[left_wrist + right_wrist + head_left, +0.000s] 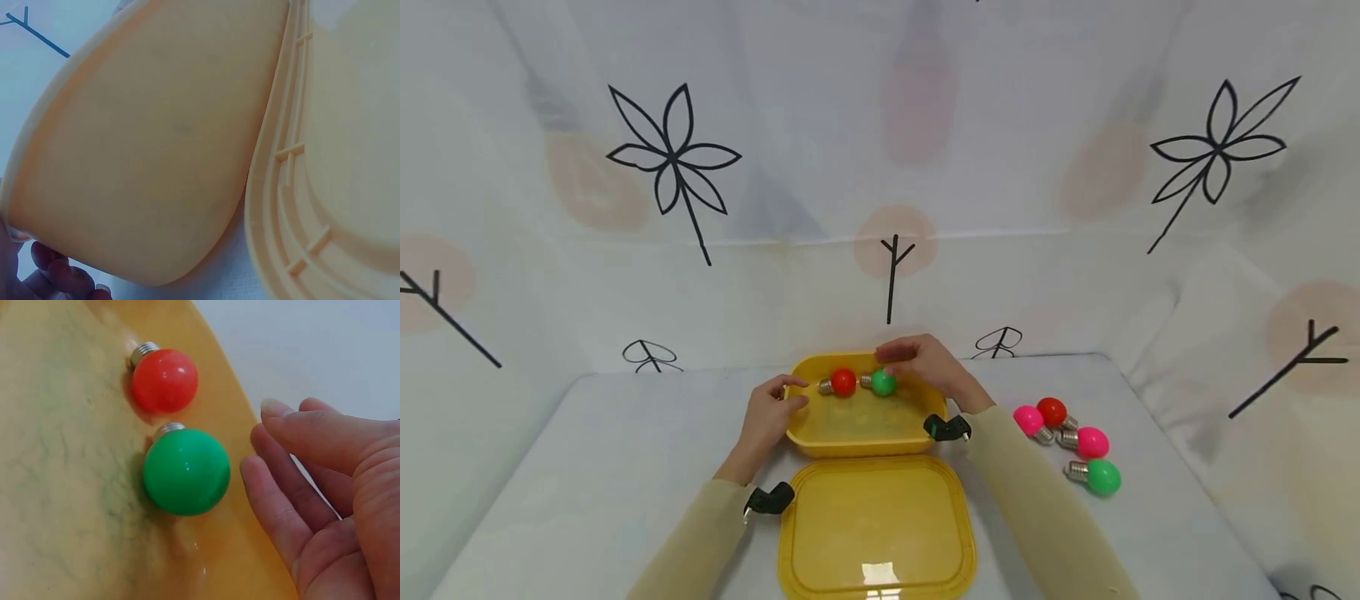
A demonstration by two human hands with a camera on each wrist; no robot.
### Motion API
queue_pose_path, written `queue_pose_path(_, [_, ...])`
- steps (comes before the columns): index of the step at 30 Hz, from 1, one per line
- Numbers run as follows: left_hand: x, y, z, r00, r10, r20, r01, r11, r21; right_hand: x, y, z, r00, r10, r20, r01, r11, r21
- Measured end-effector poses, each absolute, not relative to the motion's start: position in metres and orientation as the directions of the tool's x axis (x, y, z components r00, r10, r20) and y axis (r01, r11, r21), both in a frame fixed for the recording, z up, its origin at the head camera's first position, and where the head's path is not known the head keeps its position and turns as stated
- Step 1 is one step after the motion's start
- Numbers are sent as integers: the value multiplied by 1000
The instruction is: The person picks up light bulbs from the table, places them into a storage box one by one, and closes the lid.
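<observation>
A yellow plastic box [865,448] holds a red light bulb [844,382] and a green light bulb [883,383], lying in line near its far wall. My left hand [767,419] holds the box's left rim, index finger and thumb over the edge; in the left wrist view, other fingers [62,272] curl against the outside. Over the far right part of the box is my right hand [925,364], fingers loosely bent and holding nothing. In the right wrist view its fingertips [253,465] are just beside the green bulb, with a small gap.
The matching yellow lid [880,525] lies flat in front of the box. Right of my right sleeve, two pink bulbs [1093,442], another red bulb [1052,412] and another green bulb [1103,477] lie on the white cloth. Patterned fabric [1000,275] rises behind.
</observation>
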State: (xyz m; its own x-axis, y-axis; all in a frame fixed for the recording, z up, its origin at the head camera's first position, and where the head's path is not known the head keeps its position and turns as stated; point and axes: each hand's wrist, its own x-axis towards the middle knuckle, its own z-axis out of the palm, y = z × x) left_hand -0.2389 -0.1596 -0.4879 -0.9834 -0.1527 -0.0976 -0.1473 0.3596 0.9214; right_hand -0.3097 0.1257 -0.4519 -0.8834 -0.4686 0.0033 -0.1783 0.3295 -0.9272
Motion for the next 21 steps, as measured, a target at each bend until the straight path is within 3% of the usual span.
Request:
queue_pose_path(13, [-243, -156, -486, -989, -139, -48, -100, 396, 913, -313, 129, -448, -869, -494, 29, -182, 265, -947])
queue_pose_path(21, [-239, -155, -487, -989, -131, -61, -107, 383, 917, -306, 133, -438, -868, -494, 54, -233, 310, -922])
